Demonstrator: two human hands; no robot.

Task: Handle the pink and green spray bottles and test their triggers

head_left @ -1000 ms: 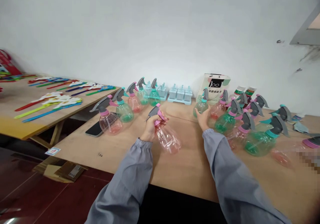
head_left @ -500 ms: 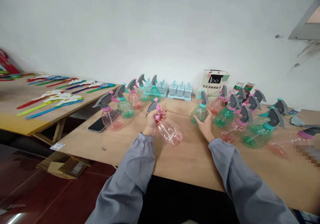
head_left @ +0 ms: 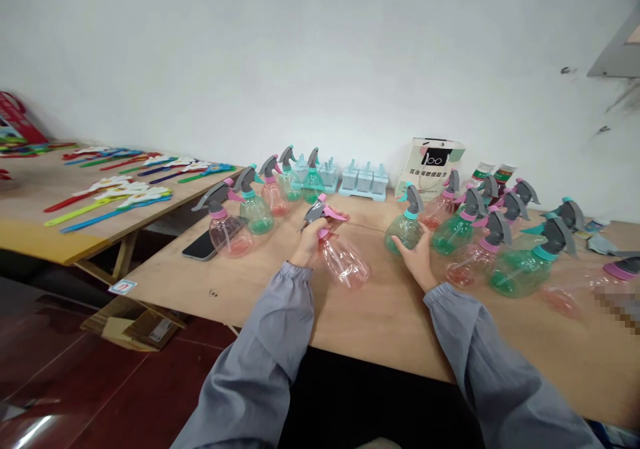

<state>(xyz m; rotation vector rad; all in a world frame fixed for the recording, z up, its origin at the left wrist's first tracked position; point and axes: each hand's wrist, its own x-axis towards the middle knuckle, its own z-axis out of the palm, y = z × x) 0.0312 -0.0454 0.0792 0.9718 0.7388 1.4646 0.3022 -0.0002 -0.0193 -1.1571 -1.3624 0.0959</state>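
Observation:
My left hand (head_left: 311, 241) is closed round the neck of a clear pink spray bottle (head_left: 345, 262) with a grey and pink trigger head. That bottle tilts, its base pointing right and towards me. On the right, my right hand (head_left: 419, 257) grips the side of a green spray bottle (head_left: 401, 233) with a turquoise collar, thumb in front and the other fingers partly hidden. The green bottle looks upright on the wooden table (head_left: 370, 332). Just beyond it stands another pink spray bottle (head_left: 438, 210).
Several spray bottles, including a green one (head_left: 520, 272), crowd the table's right side. More, such as a pink one (head_left: 231, 235), stand left beside a phone (head_left: 200, 246). Light-blue popsicle moulds (head_left: 364, 182) and a printed bag (head_left: 430, 167) line the wall. Colourful flower-ended sticks (head_left: 115, 215) lie on another table.
The view has shifted slightly, moving the scene a little to the right. The pink trigger in my left hand shows more clearly from under the fingers. My right hand stays at the green bottle.

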